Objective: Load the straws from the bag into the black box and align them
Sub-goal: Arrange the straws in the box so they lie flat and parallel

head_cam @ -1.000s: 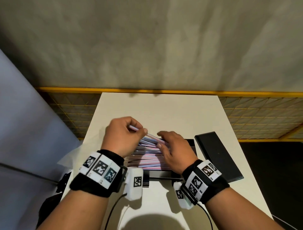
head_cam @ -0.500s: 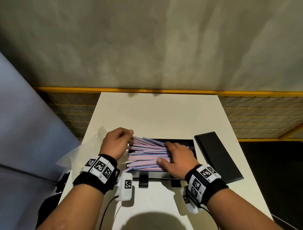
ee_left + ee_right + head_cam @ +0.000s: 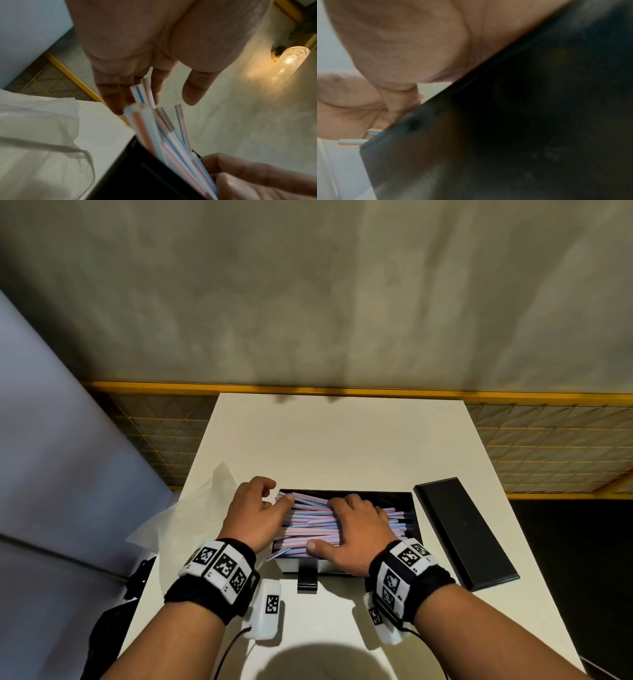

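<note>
A pile of pink-and-blue striped straws (image 3: 308, 518) lies lengthwise in the black box (image 3: 412, 515) on the white table (image 3: 342, 440). At the pile's left end my left hand (image 3: 255, 508) is open, its fingers against the straw ends. In the left wrist view those straws (image 3: 149, 129) poke out over the box (image 3: 133, 175) and touch my left hand (image 3: 159, 86). My right hand (image 3: 359, 522) lies flat on top of the pile, thumb at the near edge. The right wrist view shows the right palm (image 3: 411, 40), the box wall (image 3: 505, 135) and two straw ends (image 3: 351, 142).
The crumpled clear plastic bag (image 3: 185, 508) lies left of the box at the table's left edge. A flat black lid (image 3: 462, 532) lies to the right of the box. A yellow wire fence (image 3: 548, 433) runs behind the table.
My left hand, which pinched one straw above the pile, came down, let it go, and now presses the left straw ends. My right hand shifted slightly and settled flat on the pile.
</note>
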{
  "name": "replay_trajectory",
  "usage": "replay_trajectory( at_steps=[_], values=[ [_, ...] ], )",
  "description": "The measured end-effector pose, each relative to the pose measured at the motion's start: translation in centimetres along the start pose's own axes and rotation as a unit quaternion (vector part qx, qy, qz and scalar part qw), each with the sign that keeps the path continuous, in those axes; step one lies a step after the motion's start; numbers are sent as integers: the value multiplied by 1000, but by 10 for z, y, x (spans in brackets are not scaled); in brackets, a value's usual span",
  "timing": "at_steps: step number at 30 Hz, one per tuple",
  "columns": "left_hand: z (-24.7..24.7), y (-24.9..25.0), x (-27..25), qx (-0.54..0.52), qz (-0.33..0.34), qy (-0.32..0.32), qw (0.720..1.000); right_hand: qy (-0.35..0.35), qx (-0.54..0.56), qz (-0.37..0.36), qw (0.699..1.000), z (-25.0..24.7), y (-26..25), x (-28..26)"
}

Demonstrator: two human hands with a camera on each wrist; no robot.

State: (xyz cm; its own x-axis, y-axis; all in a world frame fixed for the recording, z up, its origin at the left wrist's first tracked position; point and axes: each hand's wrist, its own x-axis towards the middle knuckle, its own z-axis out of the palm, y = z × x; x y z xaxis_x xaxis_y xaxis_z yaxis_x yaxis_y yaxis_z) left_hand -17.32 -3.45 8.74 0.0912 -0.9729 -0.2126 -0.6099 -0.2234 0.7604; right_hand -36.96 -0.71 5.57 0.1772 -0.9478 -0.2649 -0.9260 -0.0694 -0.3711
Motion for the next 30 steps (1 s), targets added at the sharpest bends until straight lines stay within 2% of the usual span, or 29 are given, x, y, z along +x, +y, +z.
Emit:
replay_trajectory(
  at_steps=[4, 7, 12, 14, 17, 19, 22, 24, 25, 26, 27, 28, 29, 30],
  values=[
    [5, 2, -5, 18, 14, -23, 999, 4, 3, -6, 1000, 1, -1, 1],
    [11, -6, -14, 60, 64, 11, 996, -23, -39, -7, 999, -3, -3, 3],
    [17, -20, -27, 11, 114, 59, 992, -32, -57, -24, 998, 0, -7, 5],
    [22, -23, -31, 7, 126, 75, 989, -32, -45, -27, 998, 2, -9, 5],
    [23, -22, -31, 3, 118, 64, 991, -39, -33, -17, 999, 1, -11, 4],
    [17, -15, -30, 59, 121, 33, 990, -61, -53, -11, 997, -1, -13, 5],
    [3, 8, -26, 210, 148, 3, 966, -97, -73, 8, 993, -7, -16, 5],
    [-4, 32, -25, 187, 156, 21, 970, -130, -73, 21, 989, -12, -20, 6],
    [-4, 47, -25, 133, 134, 30, 981, -147, -78, 22, 986, -15, -22, 7],
    [-1, 62, -23, 37, 78, 28, 996, -163, -82, 24, 983, -20, -26, 7],
    [2, 75, -20, -98, -12, 6, 995, -175, -88, 28, 980, -22, -27, 9],
    [9, 86, -15, -246, -112, -25, 963, -191, -98, 36, 976, -26, -29, 11],
    [16, 91, -9, -354, -209, -56, 910, -211, -105, 48, 971, -28, -30, 13],
    [22, 92, -3, -419, -281, -79, 860, -237, -115, 56, 963, -31, -30, 14]
  ],
)
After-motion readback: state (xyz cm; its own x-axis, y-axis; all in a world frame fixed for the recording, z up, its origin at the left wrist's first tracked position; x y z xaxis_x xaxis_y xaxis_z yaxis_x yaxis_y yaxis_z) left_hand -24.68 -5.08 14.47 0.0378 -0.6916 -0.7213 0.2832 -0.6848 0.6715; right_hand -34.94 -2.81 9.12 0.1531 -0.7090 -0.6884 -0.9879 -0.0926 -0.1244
